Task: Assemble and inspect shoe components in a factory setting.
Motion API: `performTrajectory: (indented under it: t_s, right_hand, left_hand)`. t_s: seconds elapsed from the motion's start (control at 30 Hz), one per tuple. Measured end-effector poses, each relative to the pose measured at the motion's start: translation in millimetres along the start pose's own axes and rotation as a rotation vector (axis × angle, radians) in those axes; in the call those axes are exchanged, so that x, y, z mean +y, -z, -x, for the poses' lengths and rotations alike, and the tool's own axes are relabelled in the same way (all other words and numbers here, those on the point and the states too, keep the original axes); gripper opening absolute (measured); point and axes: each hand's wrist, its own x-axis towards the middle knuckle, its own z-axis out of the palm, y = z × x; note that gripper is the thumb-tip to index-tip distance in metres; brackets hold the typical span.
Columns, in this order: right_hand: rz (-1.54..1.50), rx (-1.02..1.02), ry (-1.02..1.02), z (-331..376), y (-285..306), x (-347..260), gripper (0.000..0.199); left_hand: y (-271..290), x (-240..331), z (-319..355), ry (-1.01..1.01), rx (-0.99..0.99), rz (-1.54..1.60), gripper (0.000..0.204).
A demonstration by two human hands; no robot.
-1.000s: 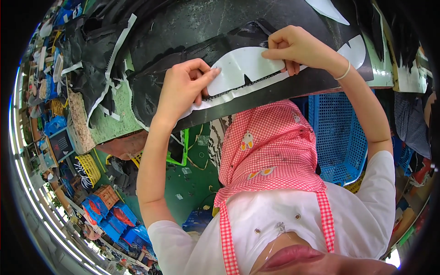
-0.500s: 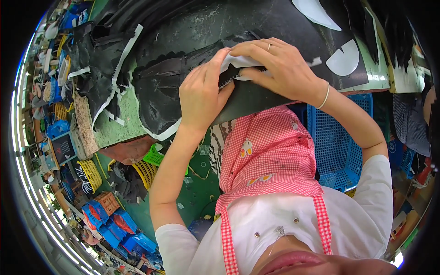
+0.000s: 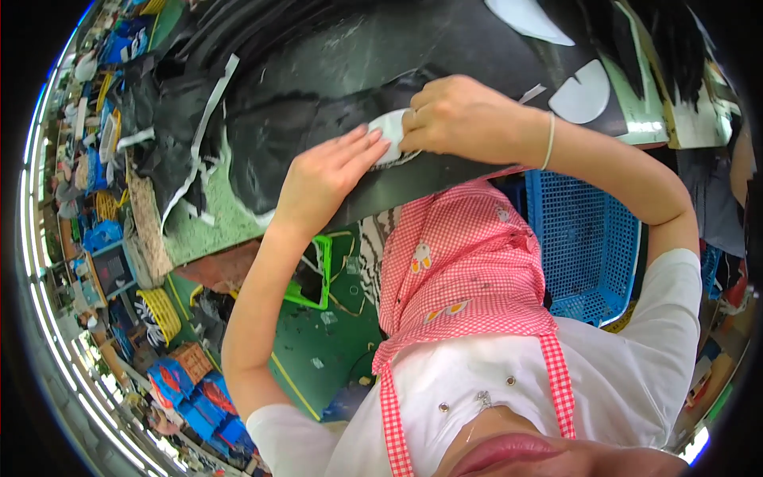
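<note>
White and smooth, the curved piece (image 3: pixel 388 131) lies between the two hands, on the dark surface (image 3: pixel 350 52). The left hand (image 3: pixel 327 168) is spread rather than clenched, its straightened fingers resting on the piece's near left end. The right hand (image 3: pixel 465 115) has its fingers bent down over the other end; whether they pinch it or only press, I cannot tell. Black material (image 3: pixel 266 155) spreads left of and beyond the left hand, and a notched white piece (image 3: pixel 584 89) lies beyond the right wrist. To handle this well, I judge, the left fingers should bear down evenly so nothing skids, while the right ones follow the edge in short steps, smoothing wrinkles and checking that the edge sits true.
</note>
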Motion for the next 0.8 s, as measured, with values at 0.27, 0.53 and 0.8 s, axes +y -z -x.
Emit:
performTrajectory:
  t_s: [0.27,0.53,0.8]
  right_hand:
    - [-0.591,0.324,-0.812,56,48,46,0.021]
    - [0.351,0.260,-0.685,116,16,136,0.030]
    - [0.158,0.103,-0.547,99,42,132,0.041]
  left_hand:
    - [-9,16,31,0.356,0.023,0.408,0.050]
    - [-38,20,-93,0.462,0.399,0.194,0.060]
    - [-67,48,-169,0.058,0.236,0.297,0.041]
